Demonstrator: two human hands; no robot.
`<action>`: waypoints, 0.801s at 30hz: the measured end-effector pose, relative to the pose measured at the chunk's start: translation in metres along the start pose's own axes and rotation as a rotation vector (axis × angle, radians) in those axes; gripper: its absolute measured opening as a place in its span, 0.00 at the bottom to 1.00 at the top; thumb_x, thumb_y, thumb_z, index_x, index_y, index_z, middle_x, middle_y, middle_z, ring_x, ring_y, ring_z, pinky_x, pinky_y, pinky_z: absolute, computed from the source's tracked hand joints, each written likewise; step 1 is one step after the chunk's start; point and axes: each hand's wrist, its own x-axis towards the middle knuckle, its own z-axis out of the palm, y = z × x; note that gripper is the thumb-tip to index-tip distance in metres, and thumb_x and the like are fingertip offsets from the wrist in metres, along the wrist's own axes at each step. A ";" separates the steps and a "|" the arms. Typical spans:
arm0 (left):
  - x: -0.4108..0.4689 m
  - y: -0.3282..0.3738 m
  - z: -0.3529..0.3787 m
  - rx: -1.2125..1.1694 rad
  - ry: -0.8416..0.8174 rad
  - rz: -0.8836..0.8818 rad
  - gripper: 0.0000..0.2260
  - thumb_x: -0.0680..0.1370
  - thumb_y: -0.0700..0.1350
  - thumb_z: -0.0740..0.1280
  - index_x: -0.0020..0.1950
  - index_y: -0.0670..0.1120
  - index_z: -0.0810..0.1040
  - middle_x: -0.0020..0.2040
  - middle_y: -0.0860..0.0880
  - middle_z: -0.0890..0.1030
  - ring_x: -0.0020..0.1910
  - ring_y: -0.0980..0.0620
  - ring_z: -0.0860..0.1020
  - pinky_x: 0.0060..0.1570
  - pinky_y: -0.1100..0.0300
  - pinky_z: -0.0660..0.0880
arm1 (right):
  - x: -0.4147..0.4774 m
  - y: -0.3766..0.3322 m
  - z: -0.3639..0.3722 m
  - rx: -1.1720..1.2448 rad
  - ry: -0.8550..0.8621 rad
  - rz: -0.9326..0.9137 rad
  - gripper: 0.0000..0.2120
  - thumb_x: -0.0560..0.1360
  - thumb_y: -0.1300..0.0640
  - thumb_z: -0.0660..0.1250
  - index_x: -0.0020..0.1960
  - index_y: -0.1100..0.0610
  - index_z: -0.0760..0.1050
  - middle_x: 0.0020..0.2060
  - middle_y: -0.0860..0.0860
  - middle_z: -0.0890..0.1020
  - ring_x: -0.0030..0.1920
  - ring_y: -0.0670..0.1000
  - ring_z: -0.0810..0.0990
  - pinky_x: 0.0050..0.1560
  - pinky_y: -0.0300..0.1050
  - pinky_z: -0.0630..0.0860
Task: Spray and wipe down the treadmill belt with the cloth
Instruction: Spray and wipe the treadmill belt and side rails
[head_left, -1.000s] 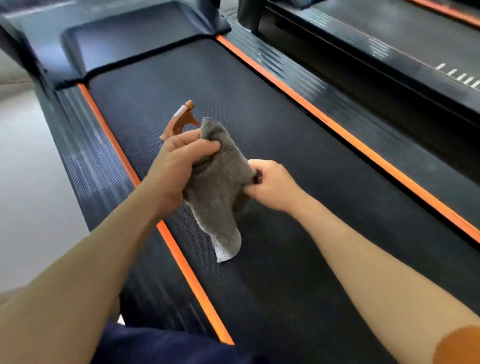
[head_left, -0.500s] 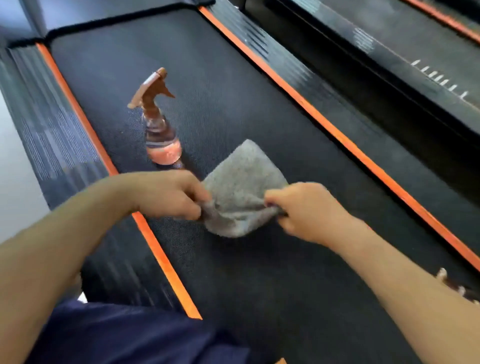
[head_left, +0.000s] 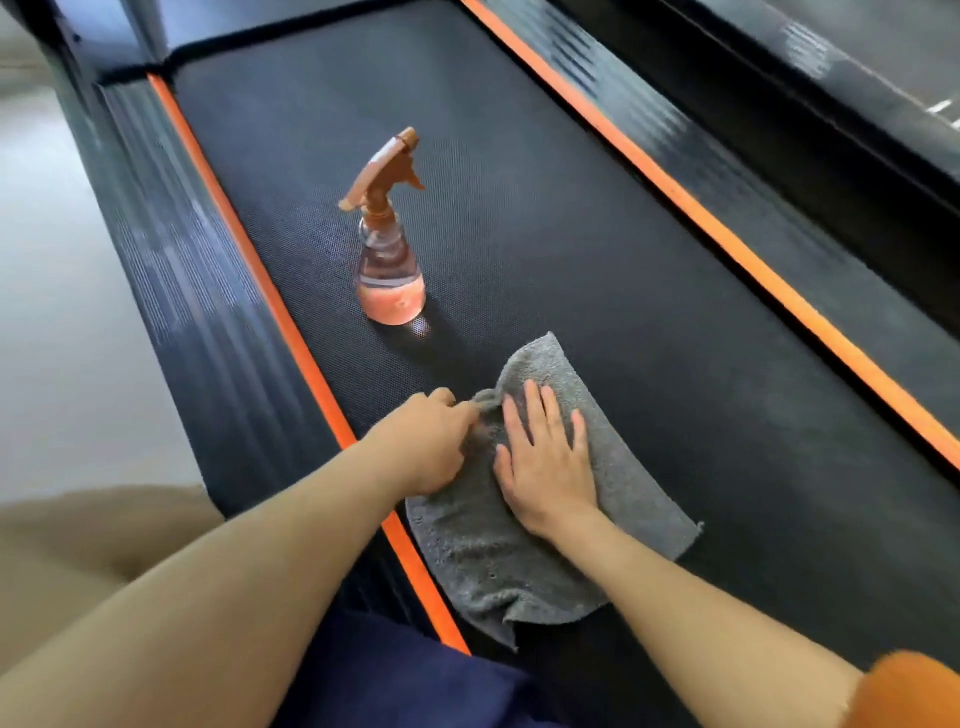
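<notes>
Treadmill belt (head_left: 571, 260) shows no wiped streaks, so wiping seems barely begun. Cloth (head_left: 623, 493) lies spread on its left side, near the upright spray bottle (head_left: 389, 270). Right hand (head_left: 545, 457) presses it with straight, spread fingers, while left hand (head_left: 426, 441) pinches a bunched fold. Half a second ago both hands pinched the crumpled cloth.

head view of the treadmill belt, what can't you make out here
Black treadmill belt: head view, near end cut off by the bottom edge; a patch hidden under the grey terry cloth and right hand.
Spray wetness on the belt: too fine to see.
Left hand: fingertips tucked into the cloth's bunched fold.
Neighbouring machine: motion-blurred, cut by the edge.
</notes>
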 end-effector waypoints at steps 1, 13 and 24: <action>0.001 -0.004 0.007 0.052 -0.014 -0.010 0.17 0.79 0.42 0.61 0.67 0.48 0.68 0.61 0.45 0.69 0.57 0.41 0.74 0.57 0.49 0.73 | 0.002 -0.005 0.011 -0.002 0.039 0.031 0.30 0.78 0.44 0.49 0.76 0.56 0.67 0.77 0.58 0.65 0.77 0.58 0.62 0.73 0.63 0.54; -0.014 -0.098 -0.020 -0.060 0.222 -0.503 0.10 0.75 0.49 0.64 0.52 0.48 0.78 0.44 0.46 0.69 0.52 0.40 0.76 0.46 0.51 0.74 | 0.063 -0.120 0.027 0.025 0.012 -0.258 0.30 0.80 0.45 0.43 0.80 0.51 0.56 0.81 0.54 0.54 0.80 0.53 0.49 0.76 0.61 0.43; 0.024 -0.009 0.000 0.107 0.084 0.045 0.27 0.80 0.49 0.59 0.79 0.54 0.59 0.81 0.47 0.53 0.80 0.46 0.50 0.77 0.44 0.49 | 0.084 0.092 -0.031 0.009 0.121 0.425 0.33 0.79 0.43 0.41 0.81 0.53 0.50 0.81 0.54 0.51 0.80 0.54 0.48 0.78 0.59 0.49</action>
